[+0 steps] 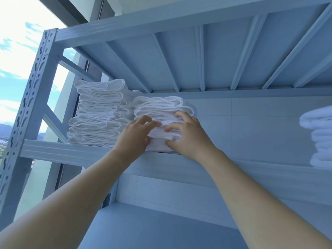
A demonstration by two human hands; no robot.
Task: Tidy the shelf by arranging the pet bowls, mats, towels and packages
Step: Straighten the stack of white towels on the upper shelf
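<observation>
Both hands grip the short stack [161,106] of white towels: the left hand [133,136] curls round its near left side, thumb low; the right hand [187,137] clasps its near right side, fingers bent into the folds, thumb under the bottom towel; the stack sits on the shelf [59,150], against the tall stack [100,112] on its left.

The step looks like squaring this pile; squeeze evenly from both sides and slide it rather than lift it, since the soft folds may slump or fan out; bring its near face level with its neighbour's.

Left of everything is a window [12,51], then the slotted post [27,105]; the tall stack blocks any move leftward; the ribbed board above [197,54] hangs over both piles, so there is little room to raise anything; to the right the shelf runs bare to a third stack [318,137], well apart at the frame's edge.
</observation>
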